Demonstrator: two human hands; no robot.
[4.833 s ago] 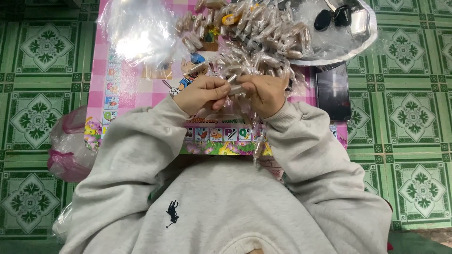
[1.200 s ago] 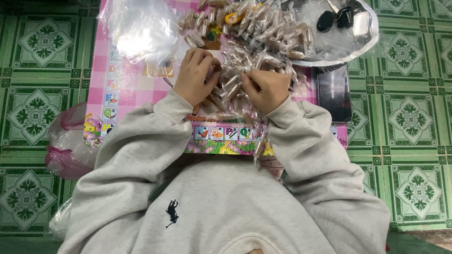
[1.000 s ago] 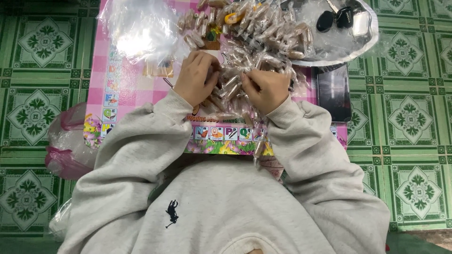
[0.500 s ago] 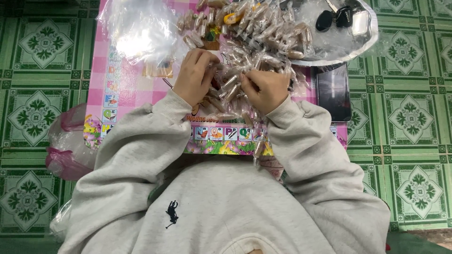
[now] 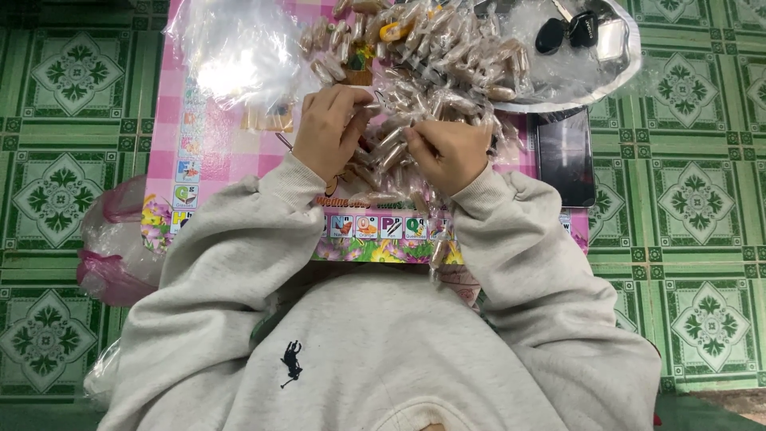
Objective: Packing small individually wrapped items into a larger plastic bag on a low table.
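Left hand (image 5: 331,132) has crept up over wrapped candies (image 5: 415,72), mat edge near.

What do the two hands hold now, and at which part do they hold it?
Both the left hand and right hand pinch small clear-wrapped packets in the pile with their fingertips; which part of a packet is gripped cannot be told.

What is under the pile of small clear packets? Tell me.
The pile of small clear packets lies on a pink checkered picture board, with its far end on a round metal tray. The left hand and right hand cover the near part; beneath is hidden.
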